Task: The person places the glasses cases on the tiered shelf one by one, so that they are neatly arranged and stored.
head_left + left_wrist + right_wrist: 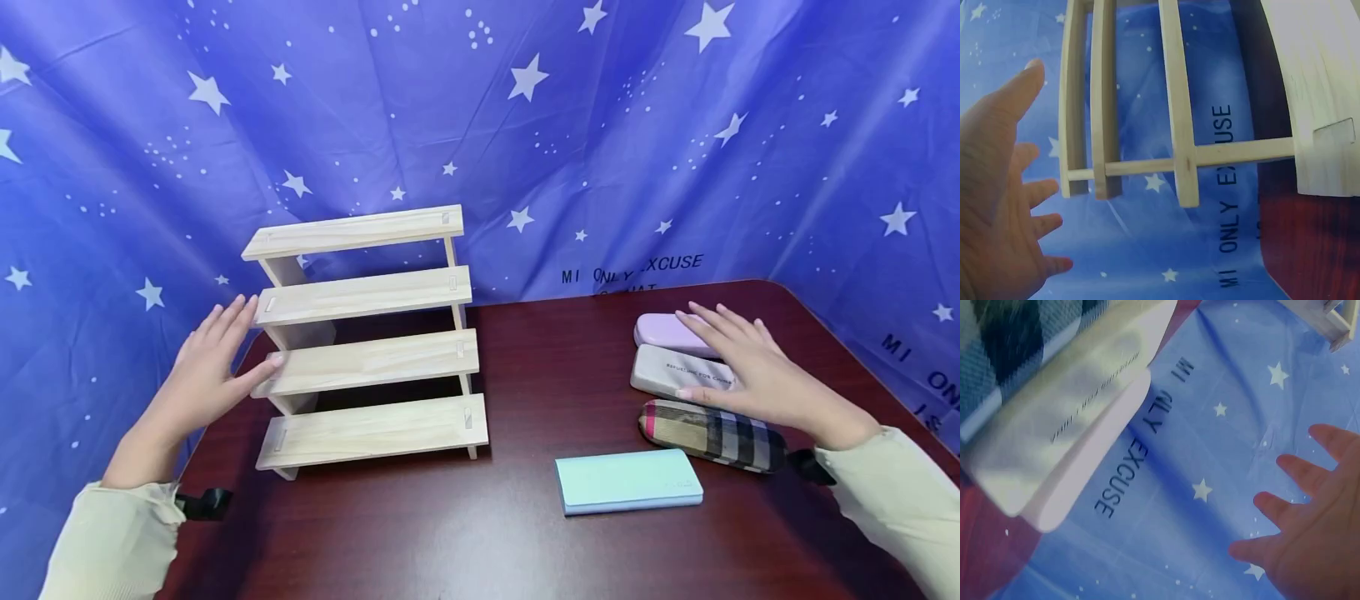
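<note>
A stepped wooden rack (pixel 375 364) with several pale shelves stands on the left half of the table. At its left side is my left hand (pixel 206 367), fingers spread; in the left wrist view that hand (pixel 1004 187) holds nothing. On the right, my right hand (pixel 757 375) hovers with spread fingers over a row of cases. These are a lilac case (pixel 663 332), a grey-white case (pixel 660 371) with lettering, and a plaid pencil case (pixel 712 435). The right wrist view shows that hand (pixel 1316 519) apart from the cases. A mint-green flat case (pixel 630 482) lies nearer the front.
The dark red-brown wooden table (pixel 465 533) has rounded far corners. Behind it and along both sides hangs a blue curtain (pixel 420 108) with white stars and black lettering. A black strap (pixel 206 504) shows at the left wrist.
</note>
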### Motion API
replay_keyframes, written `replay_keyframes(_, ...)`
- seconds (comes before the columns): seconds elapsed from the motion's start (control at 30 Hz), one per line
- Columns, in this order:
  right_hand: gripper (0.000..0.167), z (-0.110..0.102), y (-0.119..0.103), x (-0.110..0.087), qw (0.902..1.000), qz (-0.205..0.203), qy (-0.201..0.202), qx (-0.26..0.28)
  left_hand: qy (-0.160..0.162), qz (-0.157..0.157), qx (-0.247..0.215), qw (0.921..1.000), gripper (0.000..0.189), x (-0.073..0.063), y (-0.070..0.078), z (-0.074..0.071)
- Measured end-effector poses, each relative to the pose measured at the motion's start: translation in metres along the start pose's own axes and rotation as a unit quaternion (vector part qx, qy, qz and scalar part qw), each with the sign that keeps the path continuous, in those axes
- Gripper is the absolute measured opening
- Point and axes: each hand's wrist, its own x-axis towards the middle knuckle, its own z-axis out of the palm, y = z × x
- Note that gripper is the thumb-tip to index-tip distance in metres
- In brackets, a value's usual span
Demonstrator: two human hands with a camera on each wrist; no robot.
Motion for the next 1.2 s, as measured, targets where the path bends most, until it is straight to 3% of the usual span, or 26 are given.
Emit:
replay_keyframes(0.13,0.096,0.007,-0.002,-0.002,0.9989,-0.041,-0.004,0.022,0.010,0.025,-0.058,0.9980,0.085,-0.001,-0.014,0.004)
replay_keyframes(0.2,0.097,0.011,-0.004,-0.003,0.9978,-0.056,-0.011,0.034,0.006,0.021,-0.088,0.9959,0.086,-0.002,-0.021,0.005)
replay_keyframes(0.3,0.097,0.017,-0.012,-0.005,0.9967,-0.042,-0.029,0.063,-0.009,0.000,-0.121,0.9926,0.087,-0.004,-0.029,0.006)
replay_keyframes(0.43,0.098,0.024,-0.020,-0.008,0.9943,-0.054,-0.037,0.084,-0.028,-0.027,-0.144,0.9888,0.087,-0.008,-0.038,0.008)
replay_keyframes(0.57,0.101,0.033,-0.022,-0.009,0.9894,-0.109,-0.035,0.090,-0.041,-0.044,-0.166,0.9843,0.086,-0.010,-0.046,0.011)
replay_keyframes(0.77,0.104,0.041,-0.027,-0.013,0.9815,-0.126,-0.080,0.120,-0.064,-0.062,-0.201,0.9755,0.085,-0.011,-0.053,0.017)
replay_keyframes(0.93,0.101,0.049,-0.027,-0.019,0.9693,-0.167,-0.101,0.149,-0.085,-0.068,-0.233,0.9664,0.083,-0.012,-0.058,0.023)
replay_keyframes(1.2,0.100,0.060,-0.029,-0.034,0.9641,-0.159,-0.131,0.167,-0.104,-0.061,-0.268,0.9558,0.072,-0.011,-0.064,0.034)
